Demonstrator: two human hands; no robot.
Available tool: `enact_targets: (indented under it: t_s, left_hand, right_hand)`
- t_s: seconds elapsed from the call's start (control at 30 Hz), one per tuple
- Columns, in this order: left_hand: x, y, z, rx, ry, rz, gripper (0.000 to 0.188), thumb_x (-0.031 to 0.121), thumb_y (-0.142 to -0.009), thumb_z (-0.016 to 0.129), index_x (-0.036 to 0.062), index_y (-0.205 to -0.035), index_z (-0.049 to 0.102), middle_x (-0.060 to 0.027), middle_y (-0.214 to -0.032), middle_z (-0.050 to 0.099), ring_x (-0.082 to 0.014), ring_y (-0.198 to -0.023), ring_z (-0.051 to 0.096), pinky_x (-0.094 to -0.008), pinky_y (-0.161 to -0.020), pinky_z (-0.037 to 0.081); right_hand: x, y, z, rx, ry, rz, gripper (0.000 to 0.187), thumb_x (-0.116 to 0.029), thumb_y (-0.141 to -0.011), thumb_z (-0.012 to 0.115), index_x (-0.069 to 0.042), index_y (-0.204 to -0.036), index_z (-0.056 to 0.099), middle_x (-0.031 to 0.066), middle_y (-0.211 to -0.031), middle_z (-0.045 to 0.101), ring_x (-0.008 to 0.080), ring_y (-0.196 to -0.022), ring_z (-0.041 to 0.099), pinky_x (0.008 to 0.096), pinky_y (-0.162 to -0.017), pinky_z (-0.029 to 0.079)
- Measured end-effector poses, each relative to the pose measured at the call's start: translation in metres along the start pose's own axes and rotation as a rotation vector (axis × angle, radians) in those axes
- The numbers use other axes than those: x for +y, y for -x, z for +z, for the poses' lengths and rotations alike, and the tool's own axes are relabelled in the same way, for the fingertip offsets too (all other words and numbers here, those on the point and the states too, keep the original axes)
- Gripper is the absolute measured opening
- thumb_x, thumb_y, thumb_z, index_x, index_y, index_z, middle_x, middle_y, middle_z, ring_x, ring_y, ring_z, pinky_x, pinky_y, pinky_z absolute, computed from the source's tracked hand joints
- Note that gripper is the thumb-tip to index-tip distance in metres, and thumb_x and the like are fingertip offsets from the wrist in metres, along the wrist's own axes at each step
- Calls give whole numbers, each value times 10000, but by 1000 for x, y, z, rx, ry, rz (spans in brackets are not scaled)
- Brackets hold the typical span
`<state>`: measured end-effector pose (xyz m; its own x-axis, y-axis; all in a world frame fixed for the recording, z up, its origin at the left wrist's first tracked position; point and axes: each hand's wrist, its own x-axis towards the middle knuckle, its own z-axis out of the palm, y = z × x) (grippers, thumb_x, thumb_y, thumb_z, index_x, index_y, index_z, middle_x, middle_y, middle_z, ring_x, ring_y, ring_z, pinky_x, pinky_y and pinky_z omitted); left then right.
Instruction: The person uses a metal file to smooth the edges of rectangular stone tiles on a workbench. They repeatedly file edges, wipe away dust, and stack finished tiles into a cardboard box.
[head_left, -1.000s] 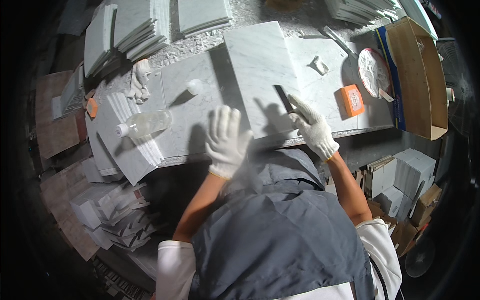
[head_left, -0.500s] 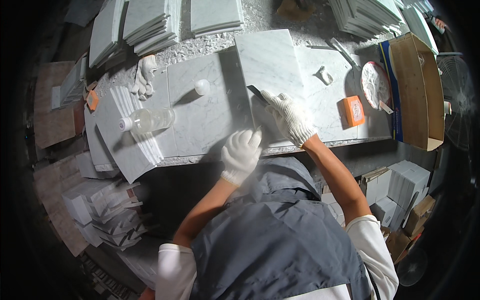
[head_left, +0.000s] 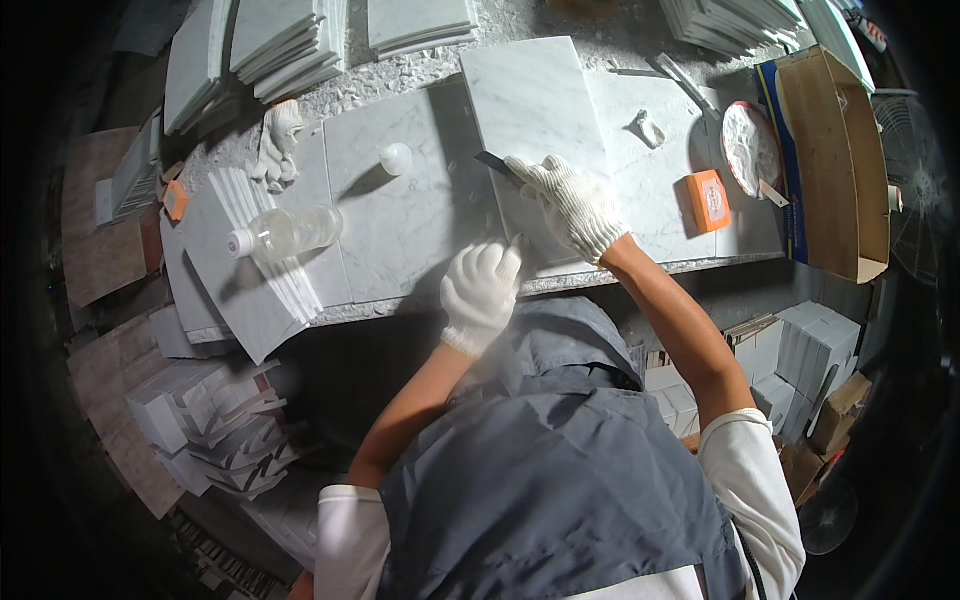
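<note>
Holding a dark flat bar [head_left: 497, 163] across the long left edge of a marble tile [head_left: 530, 100], the right hand [head_left: 572, 205] has its gloved grip closed around the bar, and some fingers seem laid along it, probably for guiding its angle. The tile lies at the middle of the counter [head_left: 400, 250], its near end close to the counter's near edge, maybe so that its side is easy to reach. At the tile's near left corner is the left hand [head_left: 480, 290], also gloved; its fingers are curled, but I cannot tell whether they pinch the tile or only rest beside it, perhaps for steadying. Toward the counter's left end, a clear bottle [head_left: 295, 232] lies across fanned tiles [head_left: 220, 265], apart from both hands. Near the right end, an orange block [head_left: 708, 200] and a round dish [head_left: 750, 150] are beside a cardboard box [head_left: 835, 160], presumably for convenience.
</note>
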<state>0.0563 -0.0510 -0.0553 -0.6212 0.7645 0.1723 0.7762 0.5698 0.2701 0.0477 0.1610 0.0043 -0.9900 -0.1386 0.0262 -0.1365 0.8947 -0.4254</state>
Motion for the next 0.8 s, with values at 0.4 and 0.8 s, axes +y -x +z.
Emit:
enact_targets:
  t_s: [0.4,0.8]
  left_hand:
    - [2,2,-2,-117,25,-56,381,223,-816,700,148,-1188,671,-59,-1113,604,-278,-1129,587,-455,-1005,480]
    - [6,5,3,-14,24,-65,409,280,-848,728,161,-1234,671,-48,-1115,611,-273,-1117,594,-445,-1007,483]
  right_hand:
    - [4,2,-1,-224,-16,64,599,-479,-790,763,-161,-1285,648,125,-1119,677,265,-1087,661,424,-716,601]
    - [47,-7,14,-396,-108,-185,722,-591,-910,597,-110,-1445,543,113,-1480,521,254,-1366,481,410,-1084,460]
